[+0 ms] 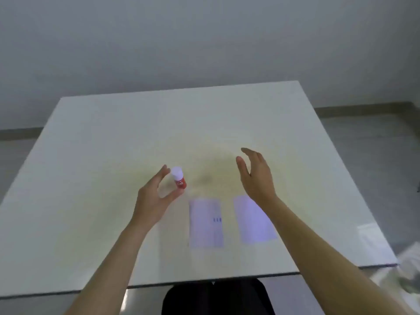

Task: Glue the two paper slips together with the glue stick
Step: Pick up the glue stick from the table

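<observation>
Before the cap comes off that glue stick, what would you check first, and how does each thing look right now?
1. Glue stick held: ok, the left hand pinches it between thumb and fingers, above the table.
2. Cap in place: ok, the white cap sits on the red body.
3. Right hand free: ok, open and empty, raised beside the stick.
4. Both slips ready: ok, the left paper slip and right paper slip lie flat, side by side, apart.
5. Right slip clear: not ok, the right forearm passes over part of it.
6. Which faces get glue: cannot tell, too blurred.
</observation>
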### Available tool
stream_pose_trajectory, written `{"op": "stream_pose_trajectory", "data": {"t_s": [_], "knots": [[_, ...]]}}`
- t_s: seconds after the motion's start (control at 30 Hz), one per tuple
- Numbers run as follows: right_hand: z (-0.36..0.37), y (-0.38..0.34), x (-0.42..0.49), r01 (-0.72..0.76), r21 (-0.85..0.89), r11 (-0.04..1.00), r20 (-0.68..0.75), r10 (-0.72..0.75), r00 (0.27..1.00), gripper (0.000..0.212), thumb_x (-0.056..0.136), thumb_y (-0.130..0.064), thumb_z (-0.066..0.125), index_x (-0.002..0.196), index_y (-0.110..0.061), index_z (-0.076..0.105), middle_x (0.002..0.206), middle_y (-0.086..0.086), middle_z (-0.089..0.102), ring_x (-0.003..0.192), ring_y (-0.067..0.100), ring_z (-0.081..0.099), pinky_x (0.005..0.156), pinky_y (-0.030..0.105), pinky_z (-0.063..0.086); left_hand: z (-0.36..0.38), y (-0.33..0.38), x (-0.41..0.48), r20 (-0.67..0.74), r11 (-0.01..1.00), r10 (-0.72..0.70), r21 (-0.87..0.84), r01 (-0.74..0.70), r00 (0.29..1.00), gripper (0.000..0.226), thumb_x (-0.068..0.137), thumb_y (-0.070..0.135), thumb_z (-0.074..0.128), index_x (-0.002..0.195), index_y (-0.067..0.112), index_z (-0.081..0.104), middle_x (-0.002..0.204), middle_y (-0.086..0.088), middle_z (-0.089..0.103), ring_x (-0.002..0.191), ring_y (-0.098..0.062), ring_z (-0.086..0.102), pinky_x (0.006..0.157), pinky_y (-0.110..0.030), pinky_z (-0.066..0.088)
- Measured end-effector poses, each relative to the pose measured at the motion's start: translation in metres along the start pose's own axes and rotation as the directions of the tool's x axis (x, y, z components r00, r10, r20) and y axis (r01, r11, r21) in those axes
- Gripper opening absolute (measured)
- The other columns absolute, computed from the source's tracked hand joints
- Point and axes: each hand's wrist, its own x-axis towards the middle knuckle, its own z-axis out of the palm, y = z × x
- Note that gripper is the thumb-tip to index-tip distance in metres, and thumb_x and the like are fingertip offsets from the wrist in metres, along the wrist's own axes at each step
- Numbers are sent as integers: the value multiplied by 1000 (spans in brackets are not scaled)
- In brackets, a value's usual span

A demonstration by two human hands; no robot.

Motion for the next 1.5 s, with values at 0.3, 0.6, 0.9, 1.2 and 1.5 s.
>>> {"op": "stream_pose_trajectory", "data": {"t_s": [0.3, 0.6, 0.9, 1.2, 1.5], "knots": [[-6, 13, -39, 278, 163, 947, -250, -233, 940, 49, 93, -35, 55, 138, -19, 44, 132, 2, 52, 115, 17, 54, 89, 24, 39, 47, -2, -11, -262, 956, 272, -39, -292, 926, 15, 81, 17, 70, 95, 13, 69, 87, 4, 69, 82, -20, 64, 69, -6, 40], [-34, -41, -85, 55, 342, 938, 196, -129, 972, 67, 86, -65, 42, 64, -6, 65, 43, 3, 60, 33, 16, 47, 39, 17, 37, 44, 54, -74, -191, 752, 658, 226, -620, 728, 53, 74, 1, 75, 124, 13, 61, 91, -1, 48, 83, -16, 53, 82, -2, 39], [-45, -44, -92, 100, 386, 917, 308, -231, 923, 42, 86, -47, 61, 102, -9, 62, 80, 6, 69, 54, 17, 65, 49, 25, 49, 37, 63, -89, -193, 712, 694, 330, -620, 694, 49, 77, 2, 73, 124, 13, 62, 91, -1, 46, 88, -22, 53, 82, -24, 45], [-41, -43, -90, 92, 366, 926, 263, -198, 944, 38, 90, -45, 55, 96, -8, 59, 72, 7, 67, 48, 16, 62, 47, 26, 48, 39, 61, -87, -178, 716, 688, 325, -618, 703, 51, 78, 3, 72, 126, 14, 60, 91, -3, 47, 88, -24, 53, 82, -30, 49], [-37, -46, -88, 124, 346, 930, 240, -216, 946, 29, 93, -34, 56, 91, -5, 60, 73, 6, 64, 53, 19, 59, 50, 26, 48, 39, 54, -84, -194, 747, 655, 312, -587, 731, 50, 79, 6, 72, 127, 13, 60, 91, 0, 45, 88, -18, 49, 80, -23, 42]]}}
